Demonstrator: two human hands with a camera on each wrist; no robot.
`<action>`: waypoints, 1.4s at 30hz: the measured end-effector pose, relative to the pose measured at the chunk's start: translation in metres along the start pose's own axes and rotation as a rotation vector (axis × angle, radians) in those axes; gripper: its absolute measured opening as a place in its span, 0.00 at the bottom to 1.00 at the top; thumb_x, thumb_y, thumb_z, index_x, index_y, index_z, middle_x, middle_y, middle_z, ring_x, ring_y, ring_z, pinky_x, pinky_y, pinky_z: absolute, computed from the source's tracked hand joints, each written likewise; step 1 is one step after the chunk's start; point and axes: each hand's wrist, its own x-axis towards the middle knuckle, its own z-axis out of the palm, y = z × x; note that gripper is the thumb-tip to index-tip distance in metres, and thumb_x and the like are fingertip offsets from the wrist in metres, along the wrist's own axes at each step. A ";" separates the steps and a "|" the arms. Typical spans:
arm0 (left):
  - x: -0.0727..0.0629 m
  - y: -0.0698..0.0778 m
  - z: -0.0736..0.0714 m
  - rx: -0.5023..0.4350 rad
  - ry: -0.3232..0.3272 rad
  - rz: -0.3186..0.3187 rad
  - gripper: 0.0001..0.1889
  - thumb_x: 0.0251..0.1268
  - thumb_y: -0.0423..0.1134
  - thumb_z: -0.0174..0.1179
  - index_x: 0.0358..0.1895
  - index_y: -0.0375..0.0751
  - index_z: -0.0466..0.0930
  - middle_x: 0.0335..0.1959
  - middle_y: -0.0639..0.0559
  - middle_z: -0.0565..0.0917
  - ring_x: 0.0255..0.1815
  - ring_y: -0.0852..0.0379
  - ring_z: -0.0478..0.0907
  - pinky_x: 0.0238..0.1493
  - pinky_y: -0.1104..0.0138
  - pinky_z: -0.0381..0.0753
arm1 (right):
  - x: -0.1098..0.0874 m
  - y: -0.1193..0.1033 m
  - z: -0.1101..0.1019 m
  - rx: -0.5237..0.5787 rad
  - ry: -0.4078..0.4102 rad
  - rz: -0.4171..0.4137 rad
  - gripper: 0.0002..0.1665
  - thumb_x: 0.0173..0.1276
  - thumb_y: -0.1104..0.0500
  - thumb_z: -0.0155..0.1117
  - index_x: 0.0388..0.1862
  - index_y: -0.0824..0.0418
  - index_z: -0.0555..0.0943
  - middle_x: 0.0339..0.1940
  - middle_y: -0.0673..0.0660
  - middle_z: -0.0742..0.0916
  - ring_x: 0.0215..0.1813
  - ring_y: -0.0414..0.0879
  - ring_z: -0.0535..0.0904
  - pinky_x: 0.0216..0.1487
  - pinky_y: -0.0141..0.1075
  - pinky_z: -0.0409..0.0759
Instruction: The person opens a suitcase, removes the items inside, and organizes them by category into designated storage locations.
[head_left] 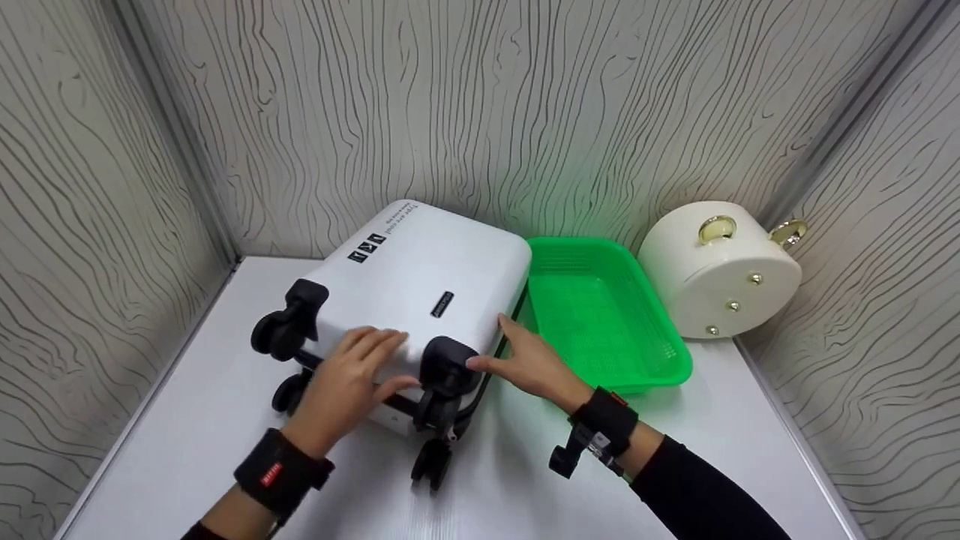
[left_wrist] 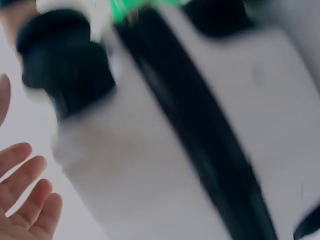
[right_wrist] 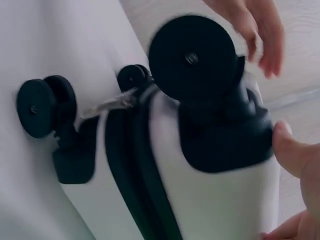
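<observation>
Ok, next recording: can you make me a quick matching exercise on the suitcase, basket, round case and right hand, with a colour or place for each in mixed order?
Things
1. Suitcase
2. Basket
3. Round case
4. Right hand

Colours and places
A. Cream, gold studs
B. At the suitcase's edge
C. Green
D. White, black wheels

Pairs: 1-D, 2-C, 3-A, 4-B

Hands (head_left: 349,382) (head_left: 536,367) at white suitcase (head_left: 420,277), green basket (head_left: 600,315), cream box (head_left: 694,259)
</observation>
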 end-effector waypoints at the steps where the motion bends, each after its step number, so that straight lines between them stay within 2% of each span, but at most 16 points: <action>1: 0.001 -0.011 -0.005 0.012 0.002 -0.030 0.33 0.53 0.58 0.68 0.58 0.38 0.80 0.51 0.45 0.83 0.53 0.44 0.77 0.54 0.52 0.79 | -0.001 0.000 0.002 0.008 -0.002 -0.009 0.63 0.58 0.30 0.66 0.76 0.69 0.55 0.75 0.65 0.64 0.75 0.57 0.59 0.71 0.50 0.61; 4: 0.004 -0.043 -0.020 0.022 -0.027 -0.133 0.34 0.52 0.54 0.71 0.59 0.37 0.79 0.52 0.42 0.82 0.56 0.41 0.75 0.56 0.50 0.76 | -0.004 -0.003 0.007 0.024 0.001 -0.022 0.65 0.57 0.30 0.67 0.77 0.69 0.54 0.76 0.65 0.63 0.76 0.57 0.56 0.72 0.50 0.59; 6: 0.003 -0.063 -0.029 0.007 -0.071 -0.217 0.35 0.51 0.52 0.72 0.60 0.36 0.77 0.54 0.40 0.80 0.59 0.40 0.72 0.59 0.48 0.73 | -0.004 -0.003 0.009 0.027 0.009 -0.018 0.65 0.55 0.30 0.68 0.77 0.68 0.54 0.76 0.64 0.62 0.76 0.56 0.56 0.72 0.49 0.58; 10: 0.003 -0.096 -0.045 -0.036 -0.219 -0.383 0.37 0.55 0.52 0.71 0.66 0.35 0.72 0.61 0.34 0.74 0.65 0.35 0.65 0.65 0.44 0.64 | -0.003 -0.005 0.012 0.022 0.009 -0.009 0.67 0.53 0.29 0.70 0.77 0.67 0.54 0.76 0.62 0.62 0.76 0.55 0.56 0.72 0.49 0.59; 14: 0.006 -0.117 -0.055 -0.113 -0.411 -0.539 0.44 0.60 0.61 0.64 0.73 0.38 0.63 0.70 0.30 0.62 0.69 0.29 0.57 0.66 0.38 0.58 | -0.003 -0.006 0.013 0.022 0.010 -0.016 0.67 0.52 0.28 0.69 0.77 0.67 0.54 0.77 0.62 0.62 0.76 0.54 0.56 0.72 0.48 0.59; 16: 0.008 -0.123 -0.058 -0.158 -0.479 -0.595 0.47 0.59 0.66 0.61 0.74 0.40 0.60 0.73 0.30 0.58 0.70 0.27 0.55 0.65 0.36 0.57 | -0.003 -0.007 0.013 0.026 0.010 -0.021 0.67 0.52 0.28 0.70 0.77 0.66 0.55 0.76 0.61 0.62 0.76 0.54 0.56 0.72 0.48 0.59; 18: 0.008 -0.127 -0.060 -0.189 -0.519 -0.624 0.49 0.58 0.69 0.59 0.75 0.41 0.59 0.74 0.31 0.56 0.70 0.26 0.54 0.64 0.34 0.58 | -0.002 -0.008 0.012 0.028 0.009 -0.027 0.67 0.52 0.28 0.70 0.77 0.66 0.55 0.76 0.61 0.63 0.76 0.54 0.57 0.72 0.48 0.60; 25: 0.003 -0.126 -0.063 -0.177 -0.506 -0.630 0.48 0.58 0.70 0.58 0.72 0.37 0.64 0.73 0.30 0.57 0.68 0.24 0.56 0.63 0.34 0.59 | 0.004 -0.008 0.009 0.036 -0.014 -0.044 0.67 0.51 0.29 0.71 0.77 0.65 0.55 0.76 0.60 0.63 0.75 0.53 0.58 0.71 0.47 0.62; 28: 0.000 -0.121 -0.063 -0.160 -0.490 -0.631 0.48 0.58 0.70 0.58 0.71 0.36 0.66 0.72 0.29 0.58 0.68 0.24 0.57 0.63 0.34 0.58 | 0.009 -0.003 0.005 0.057 -0.047 -0.051 0.67 0.51 0.30 0.72 0.77 0.64 0.54 0.76 0.59 0.62 0.73 0.54 0.63 0.70 0.47 0.64; 32: -0.002 -0.109 -0.061 -0.139 -0.459 -0.636 0.47 0.56 0.71 0.59 0.69 0.36 0.68 0.70 0.28 0.61 0.66 0.24 0.60 0.62 0.34 0.60 | 0.016 0.008 -0.004 0.085 -0.097 -0.059 0.67 0.51 0.31 0.73 0.78 0.62 0.53 0.77 0.58 0.61 0.69 0.55 0.69 0.67 0.45 0.69; 37: 0.001 -0.088 -0.052 -0.113 -0.401 -0.648 0.45 0.55 0.68 0.62 0.68 0.36 0.71 0.67 0.28 0.66 0.63 0.27 0.66 0.60 0.38 0.66 | 0.024 0.022 -0.024 0.085 -0.154 -0.074 0.66 0.51 0.33 0.74 0.78 0.61 0.53 0.77 0.57 0.60 0.72 0.54 0.64 0.68 0.44 0.67; 42: 0.004 -0.067 -0.037 -0.033 -0.360 -0.644 0.41 0.57 0.64 0.64 0.65 0.36 0.74 0.63 0.26 0.70 0.60 0.26 0.70 0.57 0.38 0.69 | 0.029 0.036 -0.042 0.094 -0.208 -0.127 0.58 0.58 0.38 0.72 0.77 0.61 0.56 0.76 0.58 0.62 0.71 0.57 0.66 0.66 0.46 0.69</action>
